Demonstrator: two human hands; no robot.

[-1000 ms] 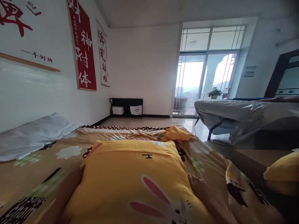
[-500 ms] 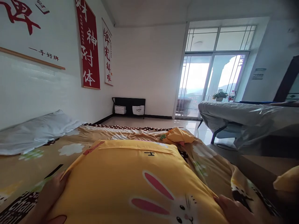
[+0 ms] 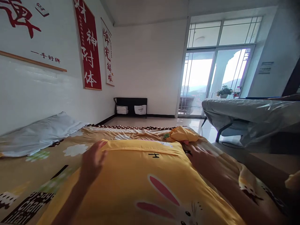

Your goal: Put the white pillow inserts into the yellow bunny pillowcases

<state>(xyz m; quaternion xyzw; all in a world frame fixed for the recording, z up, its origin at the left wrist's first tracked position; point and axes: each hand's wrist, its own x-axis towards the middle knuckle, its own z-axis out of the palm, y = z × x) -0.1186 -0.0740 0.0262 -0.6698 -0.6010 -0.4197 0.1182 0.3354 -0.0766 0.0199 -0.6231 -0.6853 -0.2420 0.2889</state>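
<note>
A yellow pillow [image 3: 131, 178] printed with a white rabbit with pink ears lies flat in front of me. A seam flap runs along its far edge. At the far left corner is my left hand [image 3: 93, 159], its thumb and fingers apart, touching or just over the cloth. My right hand [image 3: 194, 154] reaches along the right side to the far right corner; it is smeared by motion and its fingers are not clear. Beneath the pillow is a patterned tan blanket [image 3: 75, 150]. Beyond the far right corner lies a crumpled yellow cloth [image 3: 184, 134].
A white pillow [image 3: 44, 134] lies at the left by the wall. To the right stands a table [image 3: 248, 107] draped in plastic. A black rack [image 3: 131, 102] with white boxes is against the back wall, beside a glass sliding door [image 3: 199, 78].
Both hands have moved forward from the pillow's sides to its far corners. The pillow has barely shifted. The view has turned slightly.
</note>
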